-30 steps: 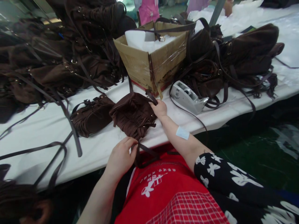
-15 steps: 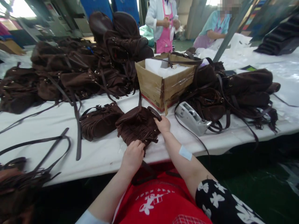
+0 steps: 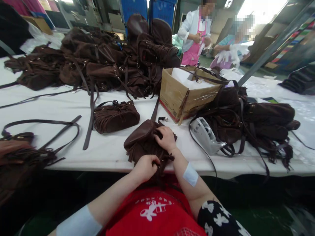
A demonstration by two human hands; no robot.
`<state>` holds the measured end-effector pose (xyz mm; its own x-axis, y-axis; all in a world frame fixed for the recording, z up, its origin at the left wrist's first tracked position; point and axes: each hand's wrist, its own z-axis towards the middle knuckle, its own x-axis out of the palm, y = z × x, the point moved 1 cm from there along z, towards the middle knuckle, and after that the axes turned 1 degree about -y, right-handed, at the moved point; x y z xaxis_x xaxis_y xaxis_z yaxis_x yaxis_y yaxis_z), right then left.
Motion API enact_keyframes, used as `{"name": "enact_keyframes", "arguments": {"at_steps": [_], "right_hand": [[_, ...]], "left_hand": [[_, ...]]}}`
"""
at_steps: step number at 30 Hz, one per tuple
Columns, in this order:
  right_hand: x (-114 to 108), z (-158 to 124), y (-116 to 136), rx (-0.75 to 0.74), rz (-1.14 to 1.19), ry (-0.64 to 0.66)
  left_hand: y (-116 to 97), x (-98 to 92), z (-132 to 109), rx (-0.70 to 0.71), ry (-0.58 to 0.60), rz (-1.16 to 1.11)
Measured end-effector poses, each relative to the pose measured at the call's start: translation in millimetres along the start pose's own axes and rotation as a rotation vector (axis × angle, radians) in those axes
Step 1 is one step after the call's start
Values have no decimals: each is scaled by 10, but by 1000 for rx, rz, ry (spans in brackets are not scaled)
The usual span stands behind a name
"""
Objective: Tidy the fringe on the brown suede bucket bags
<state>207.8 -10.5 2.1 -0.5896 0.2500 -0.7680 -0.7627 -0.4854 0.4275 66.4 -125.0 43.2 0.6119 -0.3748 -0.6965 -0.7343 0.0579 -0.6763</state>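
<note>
A dark brown fringed bag lies on the white-covered table right in front of me, close to the front edge. My left hand has its fingers curled in a pinch at the bag's near edge, by the fringe. On the bag's right part rests my right hand, thumb and fingers closed on the brown material; what exactly lies under the fingertips is hidden. A strap with a metal buckle shows just beyond that hand. A second fringed bag lies apart, to the left.
A cardboard box holding white padding stands behind the bag. A grey tape dispenser is to the right, beside piled brown bags. A large heap of bags fills the back left. Another person's hand holds a bag at far left.
My right hand has moved from the strap at the bag's right side onto the bag itself. My left hand stays at the near edge. The view has turned a little left.
</note>
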Motion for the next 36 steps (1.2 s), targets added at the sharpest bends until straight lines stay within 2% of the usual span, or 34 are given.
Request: {"name": "enact_keyframes", "arguments": {"at_steps": [2,3,9,12,14,16,20,25,28,31,36], "right_hand": [[38,-1,59,-93,33,158],[48,2,68,-99,35,190],[55,3,42,-39,37,197],[58,-5,41,-29,43,195],[59,-8,39,-26,46,193],[61,-9,31,-20,51,201],[68,-8,10,-17,68,211],[77,-12,1,-13,64,197],[75,-14,0,-33,48,188],[73,-14,-5,-47,46,182],[76,-11,-24,-39,56,181]], "left_hand": [[-14,63,-80,16,43,-76],[-17,70,-118,32,35,-80],[-8,-148,-314,106,-33,127],[5,-228,-378,124,14,152],[7,-234,-398,150,36,167],[-10,-210,-399,207,-6,201],[-95,-60,-340,345,-57,283],[-185,201,-197,265,-32,517],[-208,266,-130,220,16,622],[-213,218,-90,186,56,635],[-191,54,-85,179,192,576]]}}
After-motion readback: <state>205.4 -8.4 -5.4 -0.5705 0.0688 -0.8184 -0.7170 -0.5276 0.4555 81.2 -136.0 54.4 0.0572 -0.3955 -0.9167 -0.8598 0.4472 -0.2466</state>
